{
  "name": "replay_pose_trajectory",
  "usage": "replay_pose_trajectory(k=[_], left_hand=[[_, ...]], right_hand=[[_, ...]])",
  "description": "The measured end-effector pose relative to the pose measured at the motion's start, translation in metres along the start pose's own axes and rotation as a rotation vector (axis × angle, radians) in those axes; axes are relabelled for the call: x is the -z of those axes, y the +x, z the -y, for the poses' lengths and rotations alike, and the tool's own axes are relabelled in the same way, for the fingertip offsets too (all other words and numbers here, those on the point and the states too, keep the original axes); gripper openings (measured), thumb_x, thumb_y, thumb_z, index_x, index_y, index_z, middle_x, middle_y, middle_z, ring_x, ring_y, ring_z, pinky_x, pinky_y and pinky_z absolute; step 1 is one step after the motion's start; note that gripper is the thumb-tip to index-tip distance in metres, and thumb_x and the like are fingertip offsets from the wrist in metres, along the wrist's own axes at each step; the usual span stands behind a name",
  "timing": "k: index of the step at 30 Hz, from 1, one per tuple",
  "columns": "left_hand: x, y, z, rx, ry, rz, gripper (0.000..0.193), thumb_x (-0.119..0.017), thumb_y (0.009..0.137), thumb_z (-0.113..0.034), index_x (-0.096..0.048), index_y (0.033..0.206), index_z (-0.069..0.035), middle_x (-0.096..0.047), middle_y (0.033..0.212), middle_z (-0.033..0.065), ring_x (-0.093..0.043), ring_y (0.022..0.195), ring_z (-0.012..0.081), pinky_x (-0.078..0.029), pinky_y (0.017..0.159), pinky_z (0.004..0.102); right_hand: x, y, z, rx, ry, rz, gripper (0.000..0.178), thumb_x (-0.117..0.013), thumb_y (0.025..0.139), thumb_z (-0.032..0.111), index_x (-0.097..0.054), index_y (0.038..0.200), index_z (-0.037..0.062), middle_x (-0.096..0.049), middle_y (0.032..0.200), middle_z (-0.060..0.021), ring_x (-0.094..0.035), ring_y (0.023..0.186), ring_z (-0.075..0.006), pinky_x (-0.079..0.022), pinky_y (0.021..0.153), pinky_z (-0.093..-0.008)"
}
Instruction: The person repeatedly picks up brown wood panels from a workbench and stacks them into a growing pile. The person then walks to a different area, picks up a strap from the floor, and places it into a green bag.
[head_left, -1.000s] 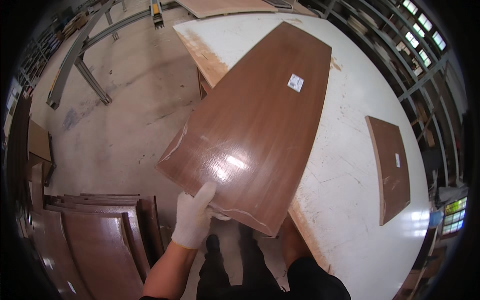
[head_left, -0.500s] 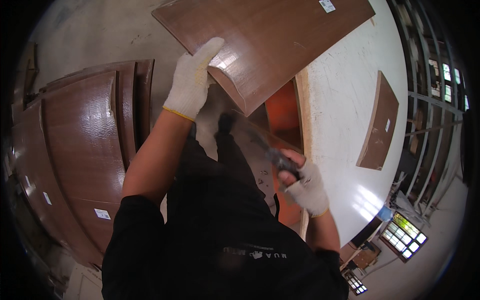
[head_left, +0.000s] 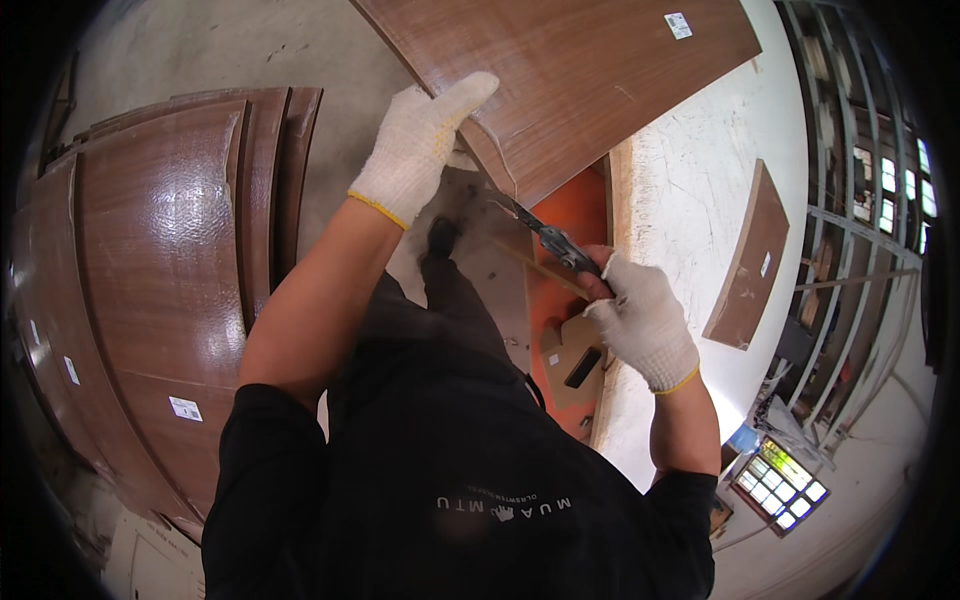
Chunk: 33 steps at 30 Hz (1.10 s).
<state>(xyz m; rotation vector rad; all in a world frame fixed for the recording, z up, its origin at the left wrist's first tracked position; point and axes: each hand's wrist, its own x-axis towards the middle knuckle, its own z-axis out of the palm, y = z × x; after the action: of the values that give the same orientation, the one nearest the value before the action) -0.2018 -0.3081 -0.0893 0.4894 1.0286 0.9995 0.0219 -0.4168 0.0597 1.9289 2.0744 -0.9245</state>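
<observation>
Clamps the left grip [head_left: 425,140] on the end edge of a brown board [head_left: 570,80], thumb [head_left: 472,92] laid over the upper face. Extends, along its long axis, from that grip forward and to the right, out over the counter [head_left: 690,170]. Wraps the right grip [head_left: 645,315] around a dark knife [head_left: 568,250], behind and to the right of the left grip. Aims the blade [head_left: 524,214] forward and leftward from the right grip, at the board's near corner, just right of the left grip; too fine there to make out contact. Has the left grip nearer, on the board itself.
</observation>
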Motion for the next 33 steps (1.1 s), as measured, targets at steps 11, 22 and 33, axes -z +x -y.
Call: replay_pose_trajectory(k=[11,22,33], left_hand=[[-0.005,-0.012,-0.014,-0.023,0.152,0.015,0.053,-0.080,0.088,-0.045,-0.071,0.100,0.006,-0.069,0.087,0.0120,-0.071,0.075,0.0208,-0.060,0.063,0.0342],[-0.004,-0.005,0.000,-0.102,0.048,0.010,0.050,-0.077,0.093,-0.037,-0.068,0.122,0.003,-0.072,0.109,0.0105,-0.072,0.095,0.0199,-0.057,0.084,0.0333],[0.004,-0.024,0.020,-0.253,0.064,0.103,0.039,-0.074,0.096,-0.027,-0.070,0.121,0.002,-0.074,0.106,0.0075,-0.070,0.093,0.0174,-0.055,0.078,0.0311]], right_hand=[[-0.051,0.021,0.024,-0.140,-0.409,0.209,0.026,-0.064,0.093,0.020,-0.054,0.108,0.0014,-0.072,0.082,-0.0236,-0.073,0.083,-0.0439,-0.059,0.073,-0.0513],[-0.163,0.043,-0.077,-0.504,0.096,-0.005,0.036,-0.055,0.097,0.023,-0.051,0.122,-0.0015,-0.069,0.107,-0.0313,-0.070,0.100,-0.0465,-0.056,0.088,-0.0546],[-0.237,0.178,-0.175,-0.913,0.842,-0.429,0.047,-0.053,0.098,0.026,-0.050,0.139,0.0029,-0.066,0.123,-0.0234,-0.068,0.115,-0.0367,-0.054,0.093,-0.0486]])
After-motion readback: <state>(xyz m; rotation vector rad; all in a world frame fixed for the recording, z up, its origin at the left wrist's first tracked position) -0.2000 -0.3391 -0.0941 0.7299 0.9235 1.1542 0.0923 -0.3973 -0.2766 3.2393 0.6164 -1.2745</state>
